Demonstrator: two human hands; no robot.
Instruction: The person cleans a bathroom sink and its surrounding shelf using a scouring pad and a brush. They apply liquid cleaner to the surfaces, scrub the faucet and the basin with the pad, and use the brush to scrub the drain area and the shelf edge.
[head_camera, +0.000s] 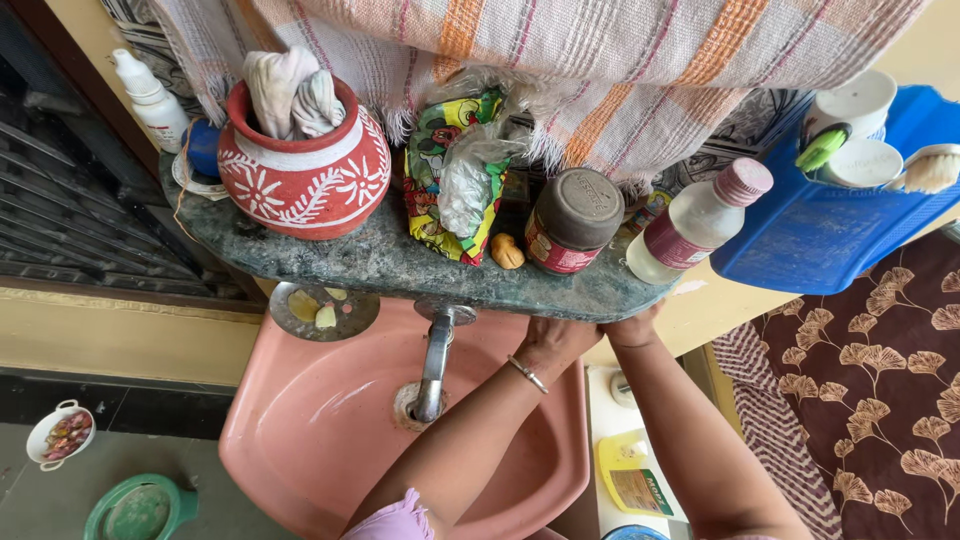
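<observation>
Both my arms reach forward under a dark stone shelf (400, 262) above a pink washbasin (300, 420). My left hand (553, 340), with a bangle on the wrist, goes under the shelf edge just right of the metal tap (435, 365). My right hand (630, 328) is beside it, also tucked below the shelf edge. The fingers of both hands are hidden by the shelf, so what they touch does not show. A brown-lidded jar (572, 220) and a pink-capped bottle (695, 222) stand on the shelf right above the hands.
On the shelf stand a red painted pot (305, 170) with cloths, a printed plastic bag (455, 175) and a white bottle (150, 100). A striped cloth (560, 60) hangs above. A blue tray (830, 230) is at right, a soap dish (322, 310) at the basin's left.
</observation>
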